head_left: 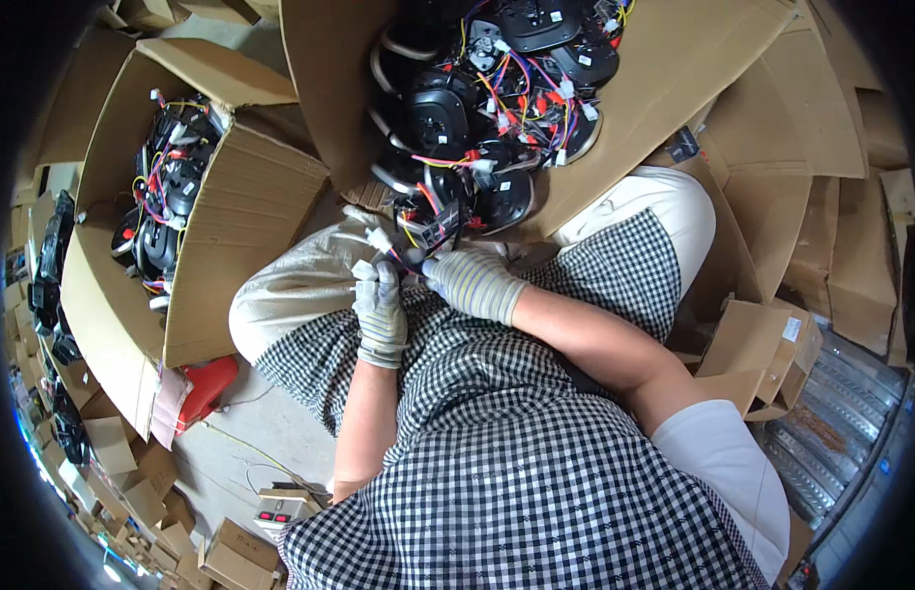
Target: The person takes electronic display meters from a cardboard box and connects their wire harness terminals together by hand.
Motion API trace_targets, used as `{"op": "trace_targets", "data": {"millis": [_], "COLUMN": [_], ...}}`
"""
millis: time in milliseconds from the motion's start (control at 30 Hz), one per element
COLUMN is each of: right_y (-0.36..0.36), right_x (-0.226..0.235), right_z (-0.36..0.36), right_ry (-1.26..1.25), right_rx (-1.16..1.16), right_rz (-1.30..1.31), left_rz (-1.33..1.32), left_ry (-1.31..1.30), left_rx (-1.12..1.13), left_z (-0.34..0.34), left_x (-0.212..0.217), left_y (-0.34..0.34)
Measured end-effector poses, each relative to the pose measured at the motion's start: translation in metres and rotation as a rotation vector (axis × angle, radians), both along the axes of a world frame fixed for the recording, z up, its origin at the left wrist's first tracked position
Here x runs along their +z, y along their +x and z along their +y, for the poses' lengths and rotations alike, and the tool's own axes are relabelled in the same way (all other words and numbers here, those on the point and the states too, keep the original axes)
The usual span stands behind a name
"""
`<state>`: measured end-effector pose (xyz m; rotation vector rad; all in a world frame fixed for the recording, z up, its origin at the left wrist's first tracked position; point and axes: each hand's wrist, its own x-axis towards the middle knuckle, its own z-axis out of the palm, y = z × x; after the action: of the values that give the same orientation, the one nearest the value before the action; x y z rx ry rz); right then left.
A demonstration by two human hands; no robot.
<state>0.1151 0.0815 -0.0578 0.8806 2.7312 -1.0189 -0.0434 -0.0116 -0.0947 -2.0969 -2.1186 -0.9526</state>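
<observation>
My gloved left hand [381, 320] is closed with its fingers pinched on a wire bundle, where white plug connectors [364, 270] stick out above the fingertips. Beside it, my gloved right hand [479, 285] is closed on the dark wires of the same bundle; its fingertips partly hide them. Just above both hands sits a small black part with a printed label [441, 228], at the lip of a large cardboard box [664, 118]. That box holds many black plastic housings [438, 120] with coloured wires and white connectors.
A second open cardboard box [246, 197] with similar black wired parts stands at the left. A red object [207, 385] lies beside it on the floor. A box with red switches [275, 516] is at lower left. More cardboard boxes [752, 354] and ridged metal [846, 423] are at the right.
</observation>
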Motion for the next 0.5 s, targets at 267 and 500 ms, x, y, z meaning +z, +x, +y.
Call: {"op": "trace_targets", "data": {"millis": [267, 500], "right_y": [0.023, 0.02], "right_x": [0.003, 0.014], "right_z": [0.031, 0.032], "right_ry": [-0.643, -0.895], "right_rx": [-0.59, -0.463], "right_rz": [0.459, 0.417], "left_rz": [-0.612, -0.927], "left_ry": [-0.272, -0.436], "left_rx": [0.113, 0.048], "left_z": [0.013, 0.015], "left_x": [0.03, 0.04], "left_y": [0.013, 0.017]}}
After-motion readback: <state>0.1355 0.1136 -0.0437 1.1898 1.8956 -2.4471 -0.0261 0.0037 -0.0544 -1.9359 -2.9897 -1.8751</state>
